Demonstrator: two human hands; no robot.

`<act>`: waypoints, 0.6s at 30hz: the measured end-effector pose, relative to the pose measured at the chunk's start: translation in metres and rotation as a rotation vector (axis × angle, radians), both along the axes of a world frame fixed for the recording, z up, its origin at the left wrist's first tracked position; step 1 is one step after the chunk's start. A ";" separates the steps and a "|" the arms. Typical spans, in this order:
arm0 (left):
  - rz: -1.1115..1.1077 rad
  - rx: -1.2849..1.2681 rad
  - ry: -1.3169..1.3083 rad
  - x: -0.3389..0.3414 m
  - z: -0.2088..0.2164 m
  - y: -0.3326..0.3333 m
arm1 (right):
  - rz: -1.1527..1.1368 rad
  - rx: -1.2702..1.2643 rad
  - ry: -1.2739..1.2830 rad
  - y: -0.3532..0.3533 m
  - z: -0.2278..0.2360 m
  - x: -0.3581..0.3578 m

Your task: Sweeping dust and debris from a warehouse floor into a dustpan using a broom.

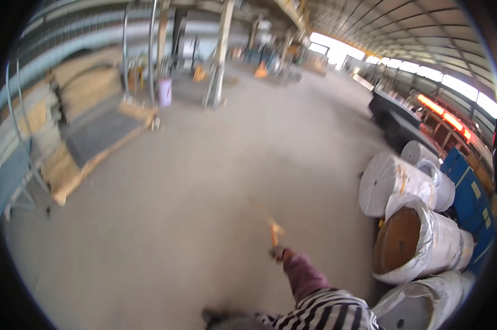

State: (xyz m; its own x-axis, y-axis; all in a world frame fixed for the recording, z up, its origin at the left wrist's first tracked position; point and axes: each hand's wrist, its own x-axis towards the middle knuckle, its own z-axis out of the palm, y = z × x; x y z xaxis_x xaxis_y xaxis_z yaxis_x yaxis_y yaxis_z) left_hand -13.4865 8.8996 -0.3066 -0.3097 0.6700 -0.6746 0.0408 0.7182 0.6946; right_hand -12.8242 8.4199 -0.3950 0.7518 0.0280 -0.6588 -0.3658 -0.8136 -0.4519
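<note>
Grey floor [204, 192] spreads beneath an orange stick-like thing [275, 235], blurred, its near end clamped in the curled fingers of the right hand [279, 252], with open room stretching forward and leftward to wooden boards [70, 186], while white-wrapped rolls [443, 236] edge the right.

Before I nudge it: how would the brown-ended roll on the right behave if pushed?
The brown-ended roll may roll, being round and lying on its side, though neighbouring rolls could block it. Its creased white wrap may slip.
</note>
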 end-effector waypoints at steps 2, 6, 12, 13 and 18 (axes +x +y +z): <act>-0.019 0.025 -0.019 0.001 -0.021 0.034 | -0.412 0.349 -0.117 -0.020 -0.014 0.026; 0.009 0.026 -0.032 0.000 -0.027 0.072 | -0.651 0.350 0.231 -0.030 -0.013 0.087; 0.068 0.099 0.064 0.133 0.017 0.051 | -0.743 0.420 0.384 0.043 -0.030 0.140; 0.063 0.136 0.142 0.149 0.040 0.045 | -0.446 0.406 0.413 0.050 -0.056 0.141; 0.125 0.190 -0.087 0.125 0.020 0.056 | -0.179 0.327 0.593 0.215 -0.021 0.108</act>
State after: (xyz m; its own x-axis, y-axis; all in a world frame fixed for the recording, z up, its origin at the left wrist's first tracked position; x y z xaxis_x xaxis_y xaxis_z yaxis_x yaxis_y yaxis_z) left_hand -13.3612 8.9560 -0.2869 -0.3441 0.7479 -0.5676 -0.1061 0.5697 0.8150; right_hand -12.7165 8.6349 -0.4157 0.2794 0.2045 -0.9381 -0.7420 -0.5741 -0.3461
